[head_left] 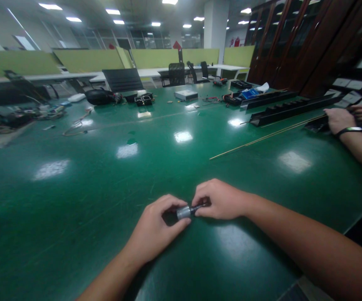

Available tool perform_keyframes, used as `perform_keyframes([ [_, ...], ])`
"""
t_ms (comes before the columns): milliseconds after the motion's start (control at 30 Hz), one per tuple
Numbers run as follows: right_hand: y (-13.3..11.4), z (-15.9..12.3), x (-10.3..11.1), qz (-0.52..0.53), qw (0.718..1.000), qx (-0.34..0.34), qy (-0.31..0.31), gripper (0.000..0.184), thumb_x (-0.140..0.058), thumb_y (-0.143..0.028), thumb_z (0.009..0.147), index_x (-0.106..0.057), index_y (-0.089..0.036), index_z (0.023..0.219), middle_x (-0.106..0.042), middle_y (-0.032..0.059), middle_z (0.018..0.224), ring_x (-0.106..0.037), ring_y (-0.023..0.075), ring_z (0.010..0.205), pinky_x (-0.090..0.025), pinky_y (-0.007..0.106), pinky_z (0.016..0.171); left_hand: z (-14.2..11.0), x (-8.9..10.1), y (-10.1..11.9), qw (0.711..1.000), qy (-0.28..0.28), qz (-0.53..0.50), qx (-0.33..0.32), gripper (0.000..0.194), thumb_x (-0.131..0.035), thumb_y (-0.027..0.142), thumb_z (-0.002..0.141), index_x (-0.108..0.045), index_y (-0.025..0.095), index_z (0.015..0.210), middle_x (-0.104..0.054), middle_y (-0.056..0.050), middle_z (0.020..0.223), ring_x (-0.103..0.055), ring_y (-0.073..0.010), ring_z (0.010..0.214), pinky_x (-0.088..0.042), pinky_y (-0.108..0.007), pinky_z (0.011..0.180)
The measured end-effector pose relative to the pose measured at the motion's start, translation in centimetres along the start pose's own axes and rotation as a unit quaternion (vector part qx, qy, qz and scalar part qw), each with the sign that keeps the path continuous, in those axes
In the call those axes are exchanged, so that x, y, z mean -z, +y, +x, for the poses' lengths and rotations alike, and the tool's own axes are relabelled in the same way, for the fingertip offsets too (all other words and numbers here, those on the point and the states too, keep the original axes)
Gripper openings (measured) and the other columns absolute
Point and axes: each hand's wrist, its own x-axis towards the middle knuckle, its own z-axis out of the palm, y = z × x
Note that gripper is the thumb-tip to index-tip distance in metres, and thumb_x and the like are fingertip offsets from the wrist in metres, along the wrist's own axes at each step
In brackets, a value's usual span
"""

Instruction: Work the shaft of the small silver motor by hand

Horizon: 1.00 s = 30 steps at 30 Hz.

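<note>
By the left hand (152, 228), a silver cylinder (183, 212), smooth and metallic-looking, is clamped between thumb and fingers. By the right hand (221, 200), pinched together, a thin dark piece (196, 208) is held against the cylinder's end. The two parts are already brought in line; whether they are firmly joined cannot be told, and neither is yet put down. Both are held low above the glossy green table (105, 184), toward its near edge. Toward the right edge, slender yellowish rods (246, 145) and angular black channels (281, 112) are seen, beside another person's hand (340, 120).
</note>
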Motion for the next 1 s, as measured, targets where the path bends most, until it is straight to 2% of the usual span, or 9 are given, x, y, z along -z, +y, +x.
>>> perform_keyframes([
  [233,0.2,-0.3,0.9,-0.014,1.000,-0.007,-0.016,0.015,-0.069,-0.024,0.078,-0.075,-0.016,0.090,-0.069,0.0033,0.081,-0.060,0.0127,0.072,-0.042,0.023,0.065,0.0,0.1,0.2,1.000,-0.006,-0.005,0.004,0.016,-0.070,0.026,0.079,-0.071,0.022,0.094,-0.071,-0.003,0.092,-0.065,-0.0202,0.085,-0.050,-0.030,0.077],
  [467,1.1,-1.1,2.9,-0.004,0.996,-0.058,-0.060,0.015,-0.071,-0.023,0.075,-0.075,-0.016,0.087,-0.069,0.0029,0.078,-0.060,0.0122,0.067,-0.042,0.022,0.060,0.0,0.1,0.2,1.000,-0.004,-0.010,0.002,0.018,-0.071,0.028,0.079,-0.071,0.022,0.096,-0.071,-0.004,0.095,-0.066,-0.0210,0.087,-0.051,-0.031,0.079],
  [833,1.6,-1.6,4.2,-0.004,0.988,-0.123,-0.093,0.016,-0.071,-0.024,0.072,-0.075,-0.016,0.085,-0.068,0.0008,0.073,-0.060,0.0118,0.064,-0.042,0.022,0.057,-0.1,0.1,0.2,1.000,-0.004,-0.011,0.009,0.019,-0.072,0.028,0.079,-0.070,0.022,0.096,-0.071,-0.003,0.096,-0.066,-0.0209,0.088,-0.050,-0.032,0.081],
  [1000,1.6,-1.6,4.3,0.001,0.987,-0.124,-0.098,0.017,-0.071,-0.025,0.072,-0.075,-0.017,0.086,-0.069,0.0008,0.074,-0.061,0.0116,0.064,-0.042,0.021,0.057,-0.2,0.2,0.2,1.000,-0.006,-0.011,0.007,0.018,-0.071,0.028,0.079,-0.070,0.022,0.096,-0.071,-0.003,0.096,-0.066,-0.0206,0.089,-0.050,-0.032,0.081],
])
